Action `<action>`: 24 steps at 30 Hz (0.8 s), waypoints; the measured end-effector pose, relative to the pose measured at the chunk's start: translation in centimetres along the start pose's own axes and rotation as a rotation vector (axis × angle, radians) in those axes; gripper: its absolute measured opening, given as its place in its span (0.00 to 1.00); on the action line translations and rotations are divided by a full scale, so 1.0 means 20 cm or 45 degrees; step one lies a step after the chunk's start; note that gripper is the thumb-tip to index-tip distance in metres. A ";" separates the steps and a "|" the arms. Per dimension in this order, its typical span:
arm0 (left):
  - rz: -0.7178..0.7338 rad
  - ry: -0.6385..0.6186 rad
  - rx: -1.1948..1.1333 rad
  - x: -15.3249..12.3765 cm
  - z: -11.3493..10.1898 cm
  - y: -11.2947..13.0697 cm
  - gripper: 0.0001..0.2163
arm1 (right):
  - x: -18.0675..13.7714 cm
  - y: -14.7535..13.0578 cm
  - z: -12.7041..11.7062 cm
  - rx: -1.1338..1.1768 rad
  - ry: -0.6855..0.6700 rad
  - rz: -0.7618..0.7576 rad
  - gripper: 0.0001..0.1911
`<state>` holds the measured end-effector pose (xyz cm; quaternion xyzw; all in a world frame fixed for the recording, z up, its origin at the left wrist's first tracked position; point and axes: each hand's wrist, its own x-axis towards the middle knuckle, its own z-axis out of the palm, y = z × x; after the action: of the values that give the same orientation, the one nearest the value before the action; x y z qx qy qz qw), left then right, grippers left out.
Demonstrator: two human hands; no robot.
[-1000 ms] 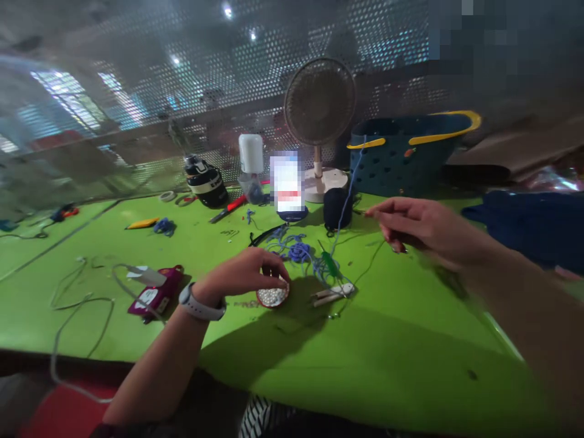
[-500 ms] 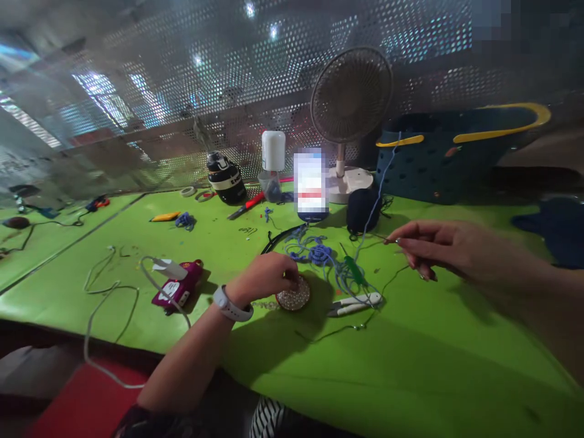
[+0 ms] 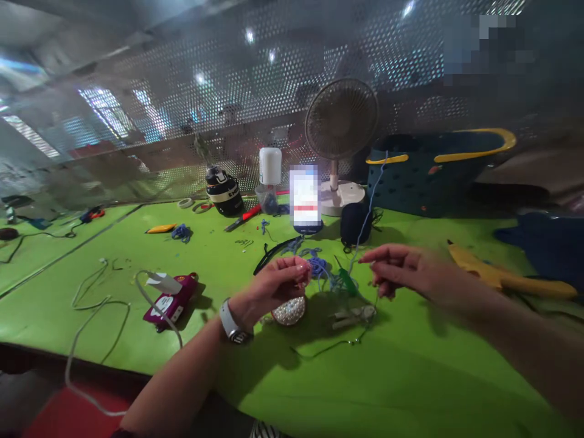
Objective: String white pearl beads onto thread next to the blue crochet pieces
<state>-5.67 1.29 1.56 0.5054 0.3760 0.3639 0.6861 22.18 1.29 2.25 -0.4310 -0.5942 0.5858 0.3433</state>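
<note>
My left hand [image 3: 279, 281], with a watch on the wrist, is raised just above a round container of small beads [image 3: 289, 311] on the green table [image 3: 410, 377]; its fingertips are pinched together on something too small to name. My right hand [image 3: 401, 272] hovers to the right of it, thumb and forefinger pinched on a thin thread or needle. A blue thread [image 3: 365, 213] runs up from near that hand to the dark basket. Tangled blue yarn [image 3: 317, 264], a green-handled tool [image 3: 345, 281] and white snips [image 3: 353, 314] lie between the hands.
At the back stand a small fan [image 3: 340, 131], a dark yarn ball [image 3: 354, 223], a blurred-out phone [image 3: 305, 199], a black mug [image 3: 223, 190] and a blue basket with yellow handles [image 3: 433, 176]. A maroon power bank with white cable [image 3: 171, 298] lies left; a yellow tool [image 3: 497, 275] right.
My left hand lifted off the bead container and pinched its fingers. My right hand moved left and closer to the left hand. The camera view shifted slightly.
</note>
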 end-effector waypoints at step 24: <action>-0.117 0.214 -0.874 0.07 0.31 -0.17 0.08 | -0.04 0.10 0.27 0.175 -0.181 0.072 0.14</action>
<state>0.88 -0.80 -0.62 0.1962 0.3092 0.4780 0.7984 17.66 -1.69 -0.03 -0.3803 -0.5632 0.6638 0.3124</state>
